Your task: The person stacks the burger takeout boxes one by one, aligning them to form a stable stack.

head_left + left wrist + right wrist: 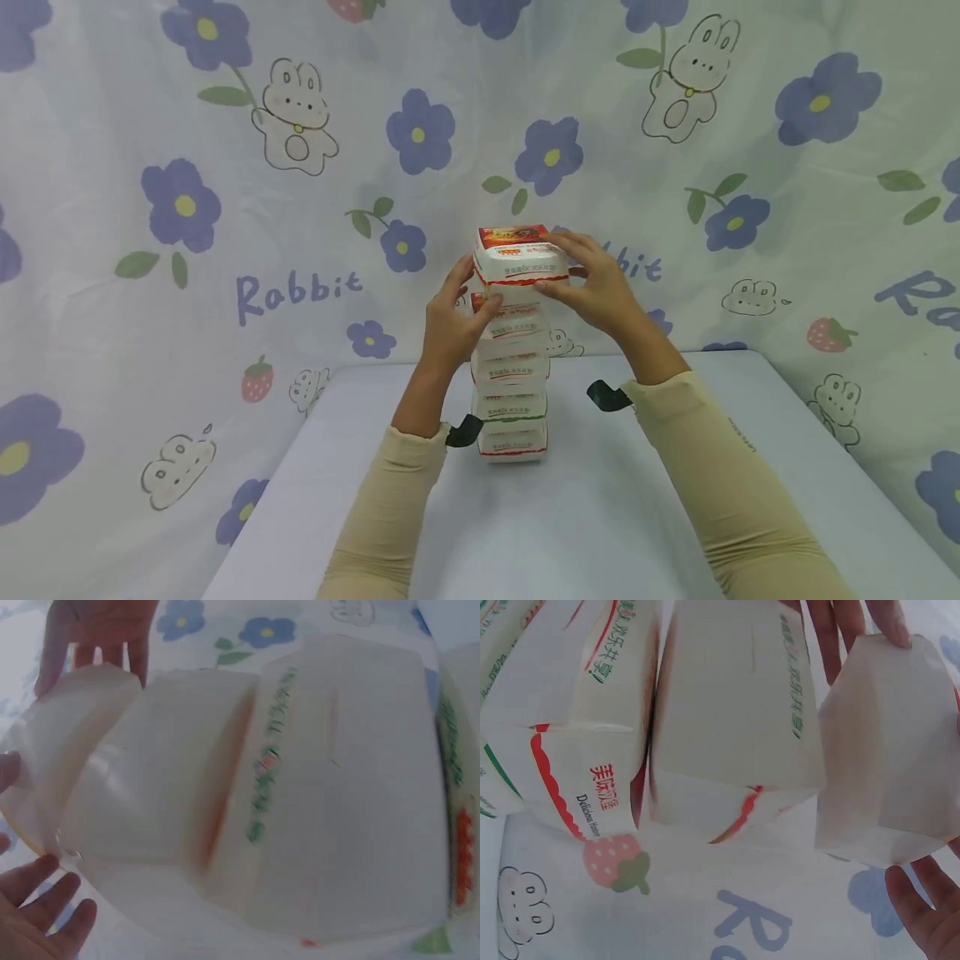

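Observation:
Both hands hold a white paper burger box with a red top, at the head of a tall stack of similar burger boxes. My left hand grips its left side, thumb at the lower front edge. From the right, my right hand pinches it, thumb on the front and fingers over the top edge. The held box sits slightly right of the stack and close over the box beneath. In the right wrist view, the held box is tilted beside the boxes below.
The stack stands on a white table. Behind it hangs a white cloth printed with purple flowers, rabbits and strawberries. Dark curved pieces stick out at both wrists, the left one right beside the lower boxes.

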The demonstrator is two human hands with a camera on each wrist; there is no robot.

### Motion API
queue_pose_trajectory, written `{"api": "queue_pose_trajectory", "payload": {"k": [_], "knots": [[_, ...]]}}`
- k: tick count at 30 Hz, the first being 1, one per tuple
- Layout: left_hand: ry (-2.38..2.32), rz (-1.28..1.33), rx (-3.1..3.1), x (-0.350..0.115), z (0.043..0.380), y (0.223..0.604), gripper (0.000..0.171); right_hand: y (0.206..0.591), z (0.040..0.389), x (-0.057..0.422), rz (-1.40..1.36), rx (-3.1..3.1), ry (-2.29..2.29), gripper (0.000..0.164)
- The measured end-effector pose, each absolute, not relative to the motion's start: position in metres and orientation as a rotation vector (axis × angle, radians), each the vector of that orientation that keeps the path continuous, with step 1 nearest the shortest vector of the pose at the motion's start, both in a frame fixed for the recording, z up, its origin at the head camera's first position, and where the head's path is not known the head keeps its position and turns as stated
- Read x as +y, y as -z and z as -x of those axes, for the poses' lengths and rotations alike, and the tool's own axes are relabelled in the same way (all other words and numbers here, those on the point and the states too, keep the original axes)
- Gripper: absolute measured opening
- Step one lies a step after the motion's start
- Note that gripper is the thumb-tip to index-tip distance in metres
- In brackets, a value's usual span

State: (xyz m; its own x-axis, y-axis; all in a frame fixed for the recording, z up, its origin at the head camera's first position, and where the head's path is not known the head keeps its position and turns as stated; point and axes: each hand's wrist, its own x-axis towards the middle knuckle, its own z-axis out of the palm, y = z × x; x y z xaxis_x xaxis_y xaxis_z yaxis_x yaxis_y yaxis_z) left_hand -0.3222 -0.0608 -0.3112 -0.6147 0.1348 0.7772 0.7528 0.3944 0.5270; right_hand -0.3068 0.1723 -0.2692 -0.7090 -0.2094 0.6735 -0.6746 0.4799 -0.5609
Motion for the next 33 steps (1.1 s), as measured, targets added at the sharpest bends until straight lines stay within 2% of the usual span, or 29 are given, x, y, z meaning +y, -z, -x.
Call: {"api": "queue_pose_trajectory", "payload": {"k": [12, 25, 33], "knots": [[1.257, 0.734, -1.997, -0.071, 0.326, 0.324, 0.062, 0.279, 0.317, 0.168, -0.823, -2.177, -1.201, 0.072], [1.318, 0.832, -1.895, -0.076, 0.323, 0.325, 0.055, 0.282, 0.308, 0.167, -0.845, -2.063, -1.329, 0.079], [1.376, 0.863, -1.854, -0.072, 0.31, 0.319, 0.057, 0.284, 0.309, 0.164, -0.853, -1.995, -1.263, 0.071]]}}
